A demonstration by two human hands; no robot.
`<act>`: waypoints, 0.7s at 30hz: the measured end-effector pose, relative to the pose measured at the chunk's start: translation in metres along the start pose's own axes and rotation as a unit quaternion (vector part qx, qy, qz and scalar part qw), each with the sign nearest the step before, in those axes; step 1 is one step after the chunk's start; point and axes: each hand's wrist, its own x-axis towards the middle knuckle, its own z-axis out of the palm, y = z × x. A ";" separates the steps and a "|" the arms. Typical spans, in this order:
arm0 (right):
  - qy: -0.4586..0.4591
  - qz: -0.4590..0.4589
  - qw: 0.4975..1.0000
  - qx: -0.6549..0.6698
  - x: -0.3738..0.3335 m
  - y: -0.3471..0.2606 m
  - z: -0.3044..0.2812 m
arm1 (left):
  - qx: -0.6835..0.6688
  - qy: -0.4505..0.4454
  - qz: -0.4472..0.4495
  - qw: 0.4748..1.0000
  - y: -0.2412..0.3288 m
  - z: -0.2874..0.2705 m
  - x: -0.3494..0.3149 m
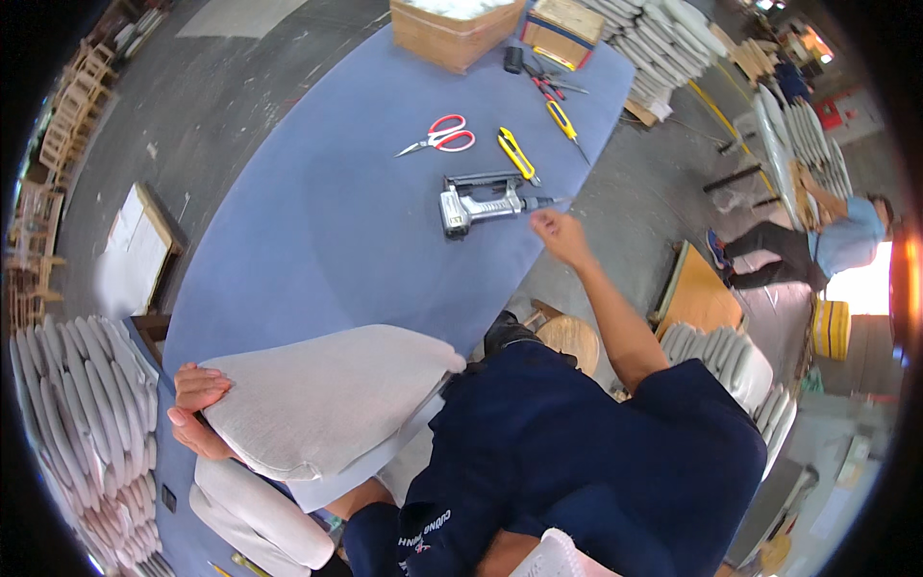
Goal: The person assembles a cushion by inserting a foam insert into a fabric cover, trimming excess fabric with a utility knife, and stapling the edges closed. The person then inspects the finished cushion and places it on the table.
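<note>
A light beige fabric-covered seat cushion [327, 399] lies tilted at the near side of the blue table, close to my body. My left hand [199, 412] is closed round its left end, fingers along the edge. Pale sheet material [356, 471] shows under the cushion's near edge. My right hand [560, 237] is raised by the table's right edge, fingers curled together; what they hold, if anything, cannot be made out. Just beyond it a silver staple gun [481, 202] lies on its side, its fitting pointing toward that hand. Red-handled scissors [442, 137] and a yellow utility knife [517, 154] lie farther off.
On the blue table [288, 240], a yellow screwdriver [562, 120], pliers [548, 87] and a cardboard box [457, 34] sit at the far end. Cushion stacks [82, 404] stand at left. A wooden stool [569, 341] is near my right arm. Another person [836, 240] works at far right.
</note>
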 end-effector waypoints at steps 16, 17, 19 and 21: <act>0.046 -0.229 0.962 -0.145 0.359 0.019 0.001 | 0.104 0.188 -0.176 0.961 0.015 0.122 0.071; -0.031 -0.299 0.946 -0.118 0.366 0.003 0.013 | 0.127 0.186 -0.188 0.956 0.018 0.129 0.077; -0.174 -0.400 0.897 -0.073 0.347 -0.025 0.041 | 0.164 0.182 -0.230 0.942 0.023 0.148 0.085; -0.264 -0.462 0.845 -0.054 0.310 -0.049 0.060 | 0.175 0.135 -0.263 0.939 0.019 0.160 0.085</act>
